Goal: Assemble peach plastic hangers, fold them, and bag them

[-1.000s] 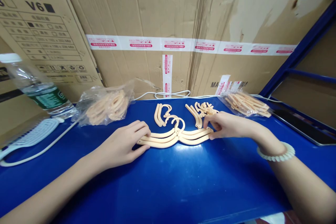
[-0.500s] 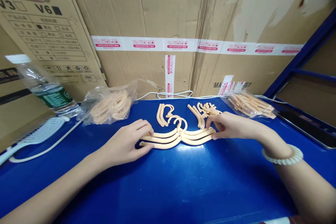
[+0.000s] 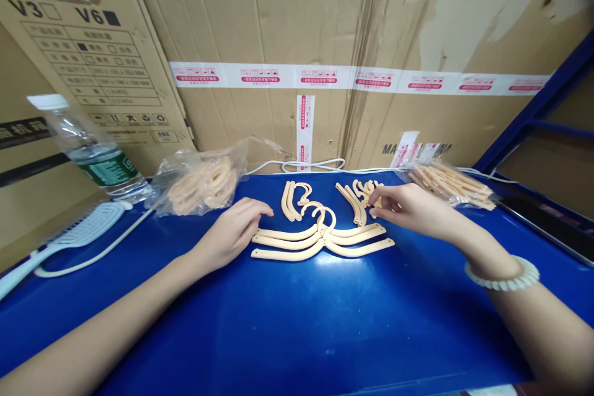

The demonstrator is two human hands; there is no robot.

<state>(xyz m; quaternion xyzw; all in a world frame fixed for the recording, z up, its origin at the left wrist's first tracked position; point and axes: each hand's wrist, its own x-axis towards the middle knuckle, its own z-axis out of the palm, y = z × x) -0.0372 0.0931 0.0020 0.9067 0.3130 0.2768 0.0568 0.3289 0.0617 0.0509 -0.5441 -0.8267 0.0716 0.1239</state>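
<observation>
Beige plastic clothes hangers (image 3: 288, 255) lie stacked on the blue tabletop, hooks pointing to the back and curved arms spread to both sides. My left hand (image 3: 232, 229) is beside the left arm ends, its fingers stretched and holding nothing. Above and behind the right arm ends hovers my right hand (image 3: 408, 207), thumb and fingers apart with nothing visible between them. Close to its fingertips are a few loose hanger arms (image 3: 352, 205) and a heap of small hooks (image 3: 364, 187), partly hidden by the hand. More loose arms (image 3: 288, 201) and hooks (image 3: 304, 189) lie behind the stack.
At the back left are a clear bag of beige parts (image 3: 199, 182), a water bottle (image 3: 104, 161) and a pale hairbrush (image 3: 88, 223). Another bag of arms (image 3: 452, 182) and a phone (image 3: 547, 229) lie right. A white cable (image 3: 315, 165) runs before cardboard boxes (image 3: 260, 130).
Both hands have come off the ends of the stacked hangers. My left hand has moved back to the left, and my right hand has lifted towards the loose hooks.
</observation>
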